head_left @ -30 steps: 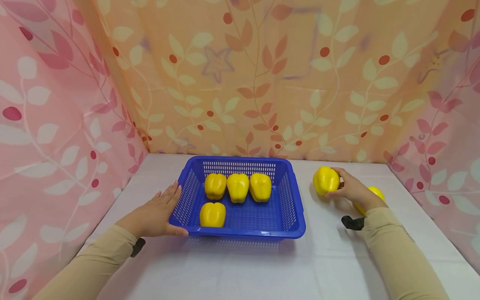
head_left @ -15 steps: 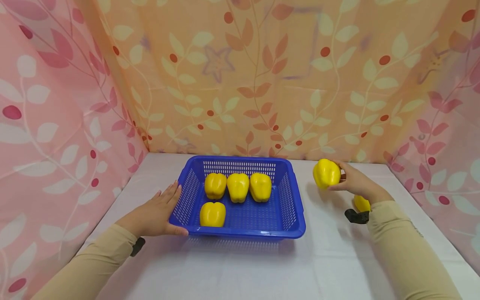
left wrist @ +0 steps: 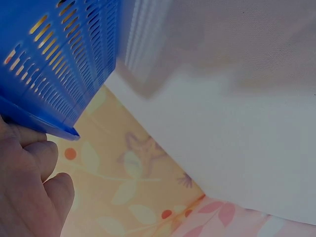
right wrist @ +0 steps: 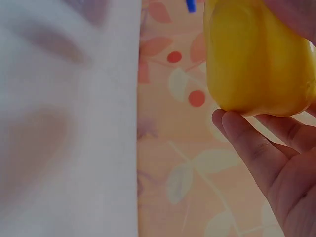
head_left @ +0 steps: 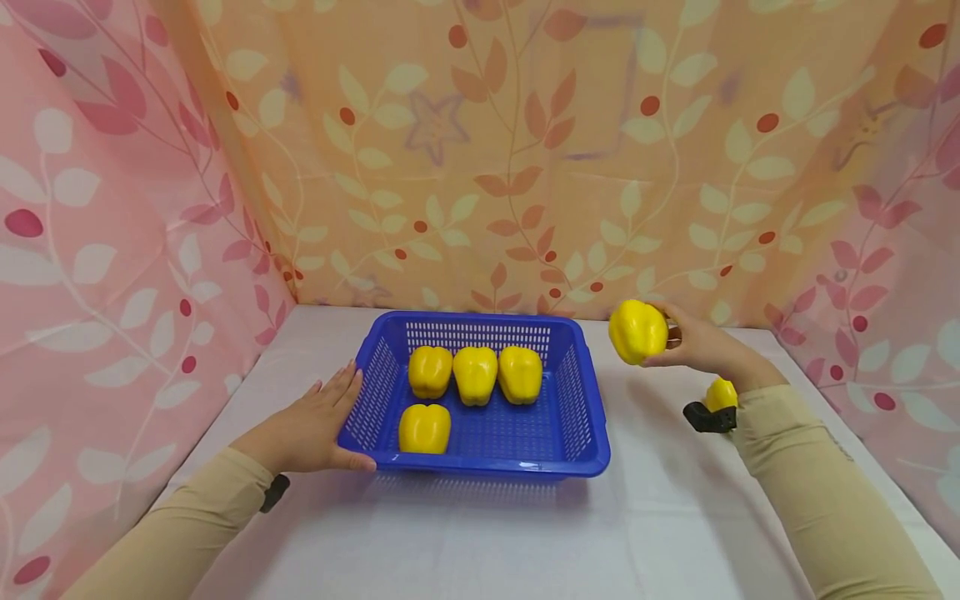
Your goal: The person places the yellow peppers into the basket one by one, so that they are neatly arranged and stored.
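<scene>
Between the fingers and thumb of my right hand (head_left: pixel 697 340) is a yellow bell pepper (head_left: pixel 637 332), held in the air to the right of a blue plastic basket (head_left: pixel 495 465). The right wrist view shows the same bell pepper (right wrist: pixel 256 59) close up, with fingertips against its end. My left hand (head_left: pixel 311 429) lies along the basket's left side, fingers straight, thumb at the front rim. In the left wrist view its fingers (left wrist: pixel 42 155) touch the rim of the basket (left wrist: pixel 54 69). Several yellow bell peppers (head_left: pixel 476 375) rest inside, most in a back row, one at front left (head_left: pixel 424 429).
Another yellow bell pepper (head_left: pixel 722 395) sits on the white table (head_left: pixel 660 517), partly hidden behind the black wrist mount (head_left: pixel 708 417) and right sleeve. Patterned cloth (head_left: pixel 525 167) hangs along the back and both sides.
My right hand has lifted the bell pepper off toward the back and shifted it slightly left, closer to the basket. The left hand and basket stay in place.
</scene>
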